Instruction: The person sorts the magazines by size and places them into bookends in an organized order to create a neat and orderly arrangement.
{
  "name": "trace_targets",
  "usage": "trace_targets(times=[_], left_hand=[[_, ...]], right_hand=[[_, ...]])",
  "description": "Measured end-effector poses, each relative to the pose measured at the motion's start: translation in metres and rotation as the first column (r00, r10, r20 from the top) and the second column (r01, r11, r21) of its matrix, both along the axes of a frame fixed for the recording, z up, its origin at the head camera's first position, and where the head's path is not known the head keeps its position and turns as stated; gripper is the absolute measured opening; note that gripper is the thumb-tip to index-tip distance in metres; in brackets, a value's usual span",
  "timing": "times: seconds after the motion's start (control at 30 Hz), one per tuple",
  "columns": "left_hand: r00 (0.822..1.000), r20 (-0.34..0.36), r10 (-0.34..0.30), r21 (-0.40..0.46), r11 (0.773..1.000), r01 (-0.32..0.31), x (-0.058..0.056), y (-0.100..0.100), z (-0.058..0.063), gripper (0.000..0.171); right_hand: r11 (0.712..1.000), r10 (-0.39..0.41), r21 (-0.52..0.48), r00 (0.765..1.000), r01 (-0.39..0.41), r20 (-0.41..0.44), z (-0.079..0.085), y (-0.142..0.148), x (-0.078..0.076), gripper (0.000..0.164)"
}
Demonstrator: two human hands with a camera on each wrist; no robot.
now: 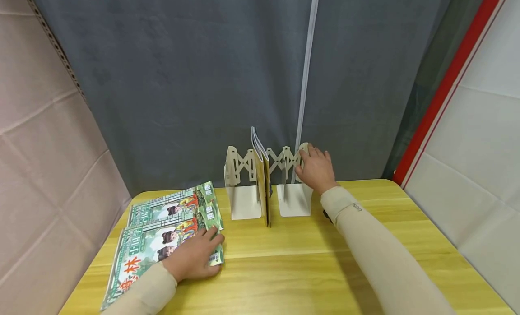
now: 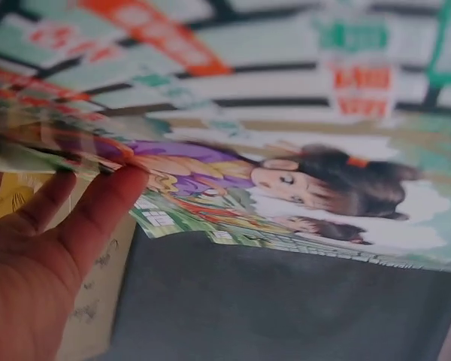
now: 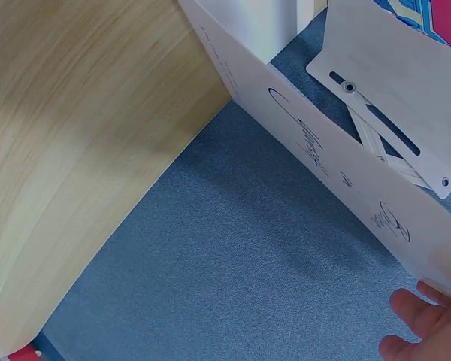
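My left hand (image 1: pixel 195 256) rests at the right edge of the nearer magazine (image 1: pixel 162 247), fingers over its green cover and thumb by the edge. Close up, the left wrist view shows the fingers (image 2: pixel 109 203) touching the illustrated cover. A second, matching magazine (image 1: pixel 162 206) lies behind, partly overlapped. My right hand (image 1: pixel 318 170) grips the top of the right end plate of a cream expandable bookend (image 1: pixel 294 202). In the right wrist view, fingers lie outside that plate (image 3: pixel 316 143), which bears handwriting, and a fingertip shows inside. Thin books (image 1: pixel 262 184) stand upright in the bookend's middle.
Behind the wooden table (image 1: pixel 284 279) hangs a dark grey curtain (image 1: pixel 183 89), close to the bookend. Pale cloth walls flank both sides, with a red strip (image 1: pixel 447 89) on the right one. Crossed lattice bars (image 1: pixel 276 159) join the bookend's plates.
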State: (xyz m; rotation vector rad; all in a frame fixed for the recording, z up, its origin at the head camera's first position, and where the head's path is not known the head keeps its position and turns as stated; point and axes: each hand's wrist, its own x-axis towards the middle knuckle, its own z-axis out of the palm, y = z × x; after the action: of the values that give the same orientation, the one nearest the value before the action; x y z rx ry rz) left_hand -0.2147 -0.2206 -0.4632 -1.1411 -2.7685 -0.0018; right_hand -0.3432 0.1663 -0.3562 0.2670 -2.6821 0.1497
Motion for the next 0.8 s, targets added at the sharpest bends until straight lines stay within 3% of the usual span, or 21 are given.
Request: trace_targets(times=[0.43, 0.8], left_hand=[[0.992, -0.117, -0.042, -0.119, 0.992, 0.028, -0.0008, 0.006, -0.0036, 0.05], [0.998, -0.032, -0.048, -0.066, 0.997, 0.046, 0.0004, 0.0029, 0.001, 0.039]], right_hand=[[1.0, -0.002, 0.006, 1.0, 0.002, -0.005, 0.0, 0.0009, -0.0029, 0.054], [1.0, -0.002, 0.0, 1.0, 0.002, 0.009, -0.0008, -0.0002, -0.004, 0.052]])
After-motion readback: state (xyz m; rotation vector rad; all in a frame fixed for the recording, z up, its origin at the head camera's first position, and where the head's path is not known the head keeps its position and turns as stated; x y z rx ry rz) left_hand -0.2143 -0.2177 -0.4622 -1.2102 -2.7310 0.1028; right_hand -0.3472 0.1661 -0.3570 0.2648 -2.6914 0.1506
